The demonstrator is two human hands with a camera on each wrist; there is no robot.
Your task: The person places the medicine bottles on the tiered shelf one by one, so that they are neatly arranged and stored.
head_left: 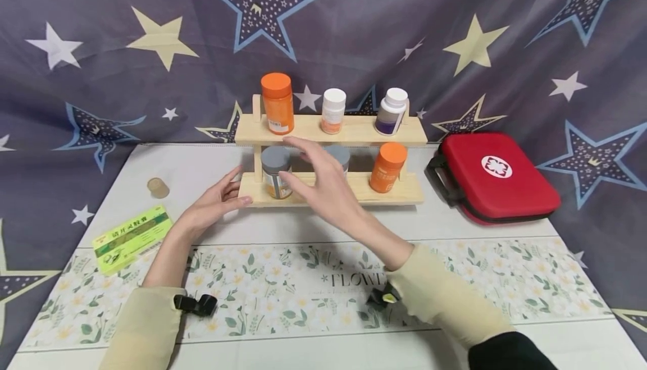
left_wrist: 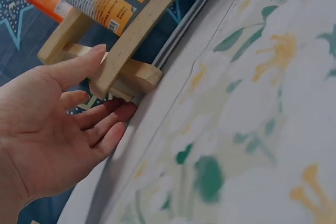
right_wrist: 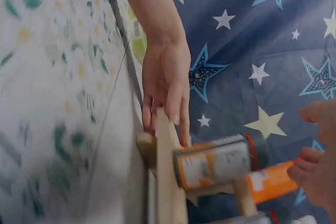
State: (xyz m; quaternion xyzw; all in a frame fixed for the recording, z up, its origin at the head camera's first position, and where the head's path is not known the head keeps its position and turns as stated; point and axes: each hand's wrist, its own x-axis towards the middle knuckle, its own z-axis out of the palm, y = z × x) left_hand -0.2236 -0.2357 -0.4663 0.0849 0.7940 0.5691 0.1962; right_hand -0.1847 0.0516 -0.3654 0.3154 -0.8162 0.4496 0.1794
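A two-tier wooden rack (head_left: 354,189) stands at the back of the table. My left hand (head_left: 214,201) holds the left end of its lower shelf, thumb on the board and fingers around the end, also seen in the left wrist view (left_wrist: 63,114). My right hand (head_left: 328,185) hovers before the lower shelf with thumb and fingers spread, holding nothing. Nearest to it is a grey-lidded jar (head_left: 275,162) on the shelf's left; a second grey-lidded jar (head_left: 340,155) is mostly hidden behind the hand. An orange bottle (head_left: 388,168) stands on the lower right.
On the upper shelf stand a larger orange bottle (head_left: 277,103) and two white-capped bottles (head_left: 333,112). A red first-aid case (head_left: 497,176) lies to the right. At left are a green medicine box (head_left: 133,238) and a small brownish cylinder (head_left: 158,187). A starry cloth hangs behind.
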